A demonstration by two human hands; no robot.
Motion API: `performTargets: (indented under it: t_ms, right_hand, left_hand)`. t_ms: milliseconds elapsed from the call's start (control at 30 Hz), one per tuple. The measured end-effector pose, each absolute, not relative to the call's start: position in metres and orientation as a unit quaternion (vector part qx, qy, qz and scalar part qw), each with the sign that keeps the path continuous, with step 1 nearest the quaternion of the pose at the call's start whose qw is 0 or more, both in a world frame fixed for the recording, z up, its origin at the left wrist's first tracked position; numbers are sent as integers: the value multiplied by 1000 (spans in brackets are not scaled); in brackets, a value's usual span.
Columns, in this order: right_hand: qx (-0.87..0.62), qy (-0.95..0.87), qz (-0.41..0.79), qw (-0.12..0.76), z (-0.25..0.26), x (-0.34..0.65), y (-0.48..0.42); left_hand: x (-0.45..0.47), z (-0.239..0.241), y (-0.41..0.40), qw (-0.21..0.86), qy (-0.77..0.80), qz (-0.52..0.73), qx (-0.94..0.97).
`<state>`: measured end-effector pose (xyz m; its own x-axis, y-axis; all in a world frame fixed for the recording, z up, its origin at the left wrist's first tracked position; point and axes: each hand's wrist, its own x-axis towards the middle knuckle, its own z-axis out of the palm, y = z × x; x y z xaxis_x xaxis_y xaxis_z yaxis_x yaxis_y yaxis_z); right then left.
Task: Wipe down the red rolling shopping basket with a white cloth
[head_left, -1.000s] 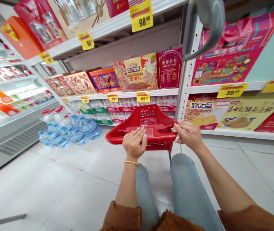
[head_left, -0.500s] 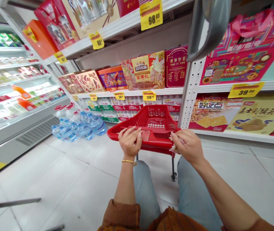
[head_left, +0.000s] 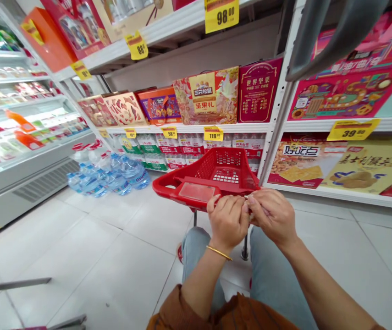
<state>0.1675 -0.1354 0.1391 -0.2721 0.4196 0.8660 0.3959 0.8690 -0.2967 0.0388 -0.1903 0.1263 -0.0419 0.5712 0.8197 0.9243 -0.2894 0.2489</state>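
A red shopping cart [head_left: 182,183] stands in front of me, its basket showing nothing inside. My left hand [head_left: 228,222] has come off the handle and is curled beside my right hand [head_left: 272,214], just behind the cart's rear edge. Both hands pinch a small pale object [head_left: 250,201] between their fingertips; it is too small to name. A gold bangle [head_left: 219,252] sits on my left wrist.
Shelves with boxed gift sets [head_left: 205,97] and yellow price tags [head_left: 212,134] run ahead and to the right. Packs of water bottles [head_left: 106,176] lie on the tiled floor at left, beside a refrigerated case [head_left: 20,151]. A grey bar [head_left: 333,36] hangs at top right.
My left hand let go of the cart handle and moved right to meet my right hand. The view shifted slightly left and the cart sits a bit farther ahead.
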Motion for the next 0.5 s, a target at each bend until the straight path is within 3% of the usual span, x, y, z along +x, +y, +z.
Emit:
performTargets:
  t_ms: [500]
  right_hand:
    - [-254, -782, 107, 559, 134, 175, -106]
  left_hand:
    - [28, 126, -185, 186, -532, -472, -678]
